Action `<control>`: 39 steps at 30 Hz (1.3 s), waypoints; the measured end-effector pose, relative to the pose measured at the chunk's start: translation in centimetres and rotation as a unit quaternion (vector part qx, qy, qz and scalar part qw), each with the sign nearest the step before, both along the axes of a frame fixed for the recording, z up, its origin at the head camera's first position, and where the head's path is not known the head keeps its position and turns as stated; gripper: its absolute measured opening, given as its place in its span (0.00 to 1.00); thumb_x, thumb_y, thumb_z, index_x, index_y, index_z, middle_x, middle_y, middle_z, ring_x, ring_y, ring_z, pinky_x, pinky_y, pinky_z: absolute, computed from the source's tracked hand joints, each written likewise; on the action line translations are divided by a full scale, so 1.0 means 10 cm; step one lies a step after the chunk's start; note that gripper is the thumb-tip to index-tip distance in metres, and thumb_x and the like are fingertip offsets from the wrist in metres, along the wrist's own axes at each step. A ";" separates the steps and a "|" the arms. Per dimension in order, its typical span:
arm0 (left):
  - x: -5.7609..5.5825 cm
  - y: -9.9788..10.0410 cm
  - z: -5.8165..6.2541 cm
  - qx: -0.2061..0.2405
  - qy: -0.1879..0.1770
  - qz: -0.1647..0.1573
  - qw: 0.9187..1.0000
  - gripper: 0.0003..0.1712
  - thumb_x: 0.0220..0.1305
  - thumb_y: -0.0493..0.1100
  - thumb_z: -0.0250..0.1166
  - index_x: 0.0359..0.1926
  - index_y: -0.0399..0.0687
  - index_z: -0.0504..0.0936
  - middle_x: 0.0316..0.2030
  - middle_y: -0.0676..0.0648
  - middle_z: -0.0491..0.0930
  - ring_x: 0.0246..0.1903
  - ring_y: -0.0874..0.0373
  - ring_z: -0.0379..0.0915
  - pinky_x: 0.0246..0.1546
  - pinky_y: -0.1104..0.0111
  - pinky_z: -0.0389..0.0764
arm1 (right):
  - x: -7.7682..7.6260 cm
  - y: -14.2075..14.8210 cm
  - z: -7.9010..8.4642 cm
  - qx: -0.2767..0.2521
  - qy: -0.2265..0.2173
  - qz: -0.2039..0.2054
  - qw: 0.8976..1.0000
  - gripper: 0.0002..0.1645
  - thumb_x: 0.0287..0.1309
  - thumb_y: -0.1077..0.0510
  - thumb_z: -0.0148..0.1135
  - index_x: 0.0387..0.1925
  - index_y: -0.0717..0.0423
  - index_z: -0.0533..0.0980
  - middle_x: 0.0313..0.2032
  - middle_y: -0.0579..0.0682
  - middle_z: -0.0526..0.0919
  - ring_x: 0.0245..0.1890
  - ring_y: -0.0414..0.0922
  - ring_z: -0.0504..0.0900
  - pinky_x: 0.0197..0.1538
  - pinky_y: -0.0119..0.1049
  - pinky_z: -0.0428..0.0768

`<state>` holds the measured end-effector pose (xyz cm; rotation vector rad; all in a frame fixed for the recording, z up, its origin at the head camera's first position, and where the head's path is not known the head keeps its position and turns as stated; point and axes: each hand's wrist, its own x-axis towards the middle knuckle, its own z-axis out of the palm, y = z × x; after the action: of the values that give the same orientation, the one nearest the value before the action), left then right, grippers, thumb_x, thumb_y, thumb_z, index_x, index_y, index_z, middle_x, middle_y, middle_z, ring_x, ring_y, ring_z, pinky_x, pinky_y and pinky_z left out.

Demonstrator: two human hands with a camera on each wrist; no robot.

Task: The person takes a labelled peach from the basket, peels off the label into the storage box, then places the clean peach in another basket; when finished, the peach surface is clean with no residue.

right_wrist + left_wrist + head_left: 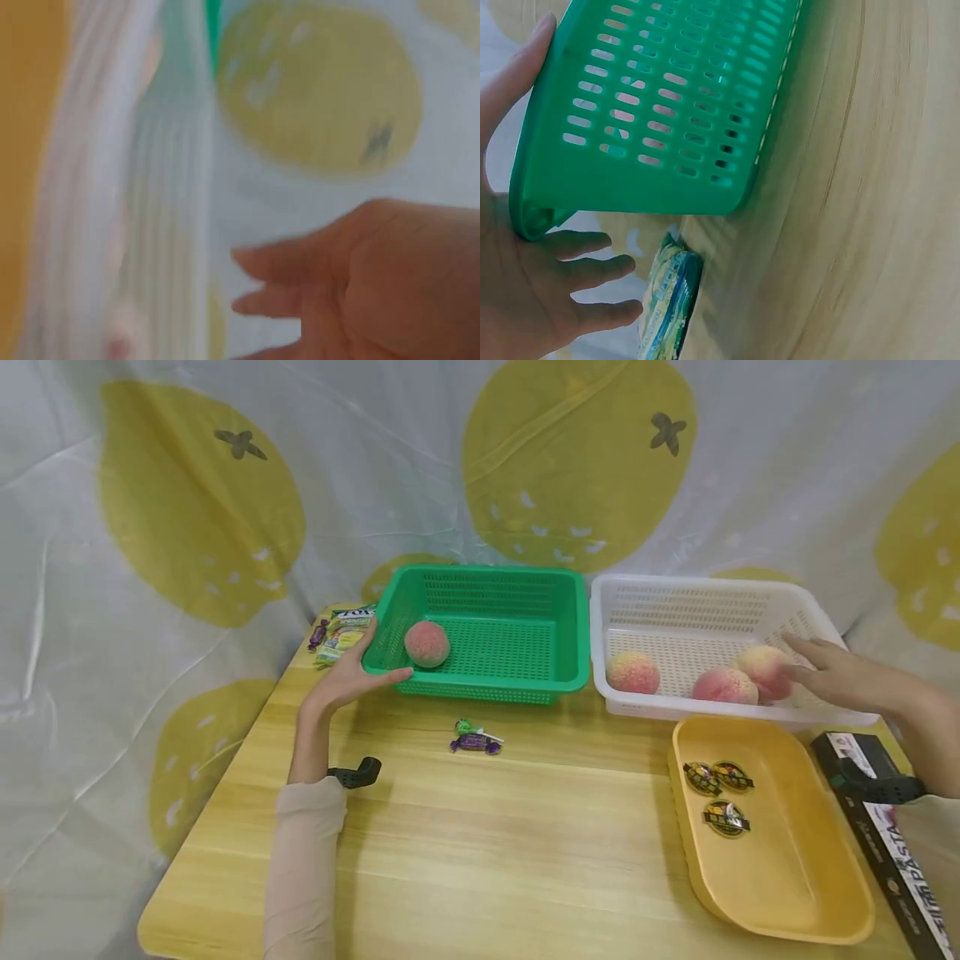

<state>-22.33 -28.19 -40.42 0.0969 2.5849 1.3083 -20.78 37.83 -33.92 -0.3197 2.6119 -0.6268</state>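
Observation:
My left hand [339, 685] touches the front left corner of a green plastic basket [502, 647]. In the left wrist view, its thumb lies along the rim and the other fingers stretch out beyond the corner. A pink toy peach [427, 644] sits in the left part of this basket. My right hand [851, 677] hovers over the right end of a white basket [682, 602], fingers extended and holding nothing. Inside that basket are a yellow-pink peach [633, 672] on the left and two more peaches [724, 686] together, close to the right fingertips.
A purple-wrapped candy [475, 742] and a green lollipop [465, 727] lie before the green basket. A yellow tray [795, 868] with small dark packets [726, 817] stands front right, beside a black pasta box [892, 852]. Snack packets [341, 639] lie left of the green basket.

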 end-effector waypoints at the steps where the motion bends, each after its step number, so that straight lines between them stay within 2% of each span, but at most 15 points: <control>1: -0.01 0.01 -0.01 0.008 -0.005 0.008 1.000 0.67 0.64 0.60 0.72 0.81 0.76 0.27 0.84 0.52 0.29 0.83 0.43 0.30 0.76 0.35 0.55 | 0.01 -0.23 0.10 -0.008 0.008 0.016 1.000 0.46 0.82 0.46 0.43 0.81 0.68 0.36 0.75 0.84 0.40 0.75 0.82 0.37 0.70 0.81 0.43; 3: -0.02 0.03 -0.02 0.020 -0.012 0.022 0.999 0.67 0.63 0.59 0.74 0.81 0.75 0.29 0.84 0.52 0.30 0.83 0.42 0.30 0.76 0.36 0.55 | 0.04 -0.69 0.25 -0.046 0.022 0.063 0.997 0.47 0.79 0.46 0.50 0.83 0.60 0.41 0.79 0.74 0.44 0.78 0.75 0.42 0.73 0.77 0.47; 5: -0.04 0.05 -0.04 0.037 -0.015 0.033 0.999 0.67 0.62 0.57 0.75 0.82 0.75 0.31 0.84 0.52 0.30 0.83 0.43 0.29 0.77 0.36 0.55 | 0.05 -1.14 0.37 -0.074 0.026 0.109 0.991 0.46 0.78 0.45 0.53 0.84 0.53 0.44 0.82 0.65 0.46 0.81 0.67 0.46 0.76 0.72 0.51; 8: -0.06 0.11 -0.09 0.060 -0.008 0.040 0.997 0.67 0.61 0.54 0.76 0.82 0.73 0.34 0.84 0.52 0.30 0.83 0.44 0.28 0.77 0.37 0.54 | 0.04 -1.77 0.41 -0.109 0.034 0.168 0.979 0.46 0.78 0.43 0.53 0.84 0.47 0.44 0.83 0.56 0.46 0.83 0.60 0.46 0.79 0.67 0.52; 10: -0.07 0.15 -0.11 0.079 -0.003 0.043 0.996 0.66 0.60 0.53 0.77 0.83 0.74 0.36 0.84 0.53 0.31 0.83 0.46 0.27 0.78 0.38 0.54 | -0.01 -2.16 0.36 -0.123 0.042 0.196 0.972 0.47 0.78 0.44 0.53 0.84 0.48 0.42 0.83 0.56 0.44 0.83 0.59 0.44 0.80 0.64 0.51; 13: -0.06 0.21 -0.13 0.100 0.001 0.046 0.994 0.67 0.59 0.52 0.78 0.82 0.75 0.38 0.84 0.54 0.31 0.83 0.47 0.27 0.78 0.40 0.55 | -0.12 -2.68 0.19 -0.146 0.052 0.221 0.963 0.47 0.78 0.46 0.53 0.84 0.52 0.41 0.83 0.60 0.43 0.84 0.60 0.42 0.81 0.62 0.51; 15: -0.05 0.24 -0.14 0.109 0.004 0.046 0.993 0.67 0.58 0.53 0.79 0.82 0.76 0.39 0.84 0.55 0.32 0.83 0.48 0.27 0.78 0.40 0.56 | -0.19 -2.97 0.03 -0.166 0.050 0.217 0.961 0.45 0.79 0.47 0.51 0.84 0.52 0.42 0.83 0.60 0.43 0.84 0.58 0.42 0.81 0.61 0.52; 18: -0.05 0.29 -0.14 0.116 0.006 0.044 0.992 0.67 0.58 0.53 0.79 0.82 0.75 0.40 0.84 0.54 0.32 0.83 0.47 0.28 0.78 0.39 0.56 | -0.33 -3.31 -0.23 -0.198 0.048 0.186 0.961 0.42 0.80 0.46 0.48 0.84 0.50 0.43 0.83 0.59 0.45 0.84 0.57 0.45 0.81 0.60 0.55; 22: -0.04 0.34 -0.13 0.121 0.002 0.046 0.992 0.67 0.58 0.52 0.79 0.83 0.72 0.40 0.84 0.53 0.32 0.83 0.47 0.28 0.77 0.40 0.57 | -0.53 -3.64 -0.51 -0.223 0.046 0.133 0.964 0.40 0.81 0.48 0.47 0.84 0.52 0.45 0.82 0.61 0.49 0.83 0.58 0.49 0.80 0.60 0.58; 26: 0.04 0.44 0.07 0.122 -0.006 0.039 0.992 0.66 0.60 0.48 0.78 0.84 0.63 0.38 0.84 0.50 0.32 0.83 0.47 0.29 0.78 0.41 0.56 | -0.64 -3.82 -0.62 -0.229 0.028 0.103 0.967 0.42 0.78 0.57 0.53 0.83 0.53 0.46 0.81 0.64 0.52 0.81 0.61 0.53 0.79 0.60 0.61; 29: 0.09 0.47 0.18 0.123 -0.010 0.038 0.992 0.66 0.60 0.46 0.77 0.84 0.59 0.39 0.84 0.49 0.33 0.83 0.47 0.30 0.79 0.43 0.56 | -0.69 -3.88 -0.63 -0.227 0.014 0.106 0.968 0.46 0.74 0.62 0.56 0.84 0.51 0.46 0.80 0.64 0.51 0.80 0.61 0.56 0.78 0.59 0.64; 35: -0.01 0.33 -0.06 0.131 -0.004 0.049 0.990 0.66 0.59 0.47 0.78 0.84 0.65 0.39 0.84 0.51 0.34 0.83 0.48 0.31 0.78 0.43 0.57 | -0.80 -3.99 -0.69 -0.217 0.017 0.136 0.967 0.46 0.74 0.59 0.58 0.84 0.46 0.47 0.83 0.61 0.39 0.83 0.60 0.46 0.80 0.60 0.57; 37: -0.03 0.31 -0.12 0.135 0.000 0.047 0.990 0.66 0.59 0.47 0.78 0.84 0.67 0.39 0.84 0.52 0.34 0.83 0.49 0.32 0.78 0.44 0.58 | -0.84 -4.01 -0.73 -0.216 0.026 0.143 0.966 0.44 0.75 0.58 0.58 0.83 0.48 0.49 0.83 0.60 0.40 0.83 0.59 0.44 0.81 0.59 0.55; 39: -0.02 0.31 -0.13 0.138 0.002 0.045 0.989 0.66 0.59 0.47 0.78 0.84 0.67 0.39 0.84 0.53 0.35 0.83 0.50 0.33 0.78 0.44 0.59 | -0.85 -4.02 -0.77 -0.215 0.043 0.148 0.964 0.42 0.74 0.58 0.59 0.82 0.51 0.53 0.83 0.61 0.46 0.83 0.59 0.48 0.81 0.58 0.56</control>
<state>-22.54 -25.10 -41.76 0.0320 2.4209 1.6952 -29.33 -2.41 -41.60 -0.8689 2.4144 -1.0856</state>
